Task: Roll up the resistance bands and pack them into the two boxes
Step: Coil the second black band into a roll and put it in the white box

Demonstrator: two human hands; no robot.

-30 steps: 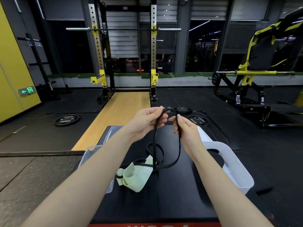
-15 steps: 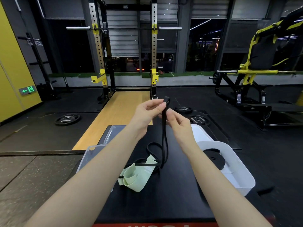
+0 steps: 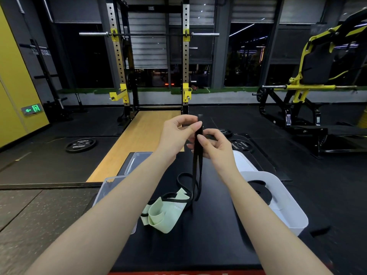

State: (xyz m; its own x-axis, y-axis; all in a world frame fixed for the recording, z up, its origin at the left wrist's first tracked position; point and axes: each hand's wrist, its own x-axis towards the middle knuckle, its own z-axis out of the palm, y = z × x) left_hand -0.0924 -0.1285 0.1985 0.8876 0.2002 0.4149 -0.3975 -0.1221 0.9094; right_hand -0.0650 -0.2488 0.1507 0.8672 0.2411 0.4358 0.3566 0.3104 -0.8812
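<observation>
I judge one black roll already packed in the white box [image 3: 286, 205] at the bench's right edge; both my left hand [image 3: 174, 133] and right hand [image 3: 214, 145] pinch the black band [image 3: 197, 159] above mid-bench, unrolled; the green band [image 3: 164, 213] and clear box [image 3: 108, 187] at the left edge wait

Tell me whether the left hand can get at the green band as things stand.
Probably not yet: the left hand is pinching the black band, whose loops lie across the green band. Nothing else blocks it.
</observation>
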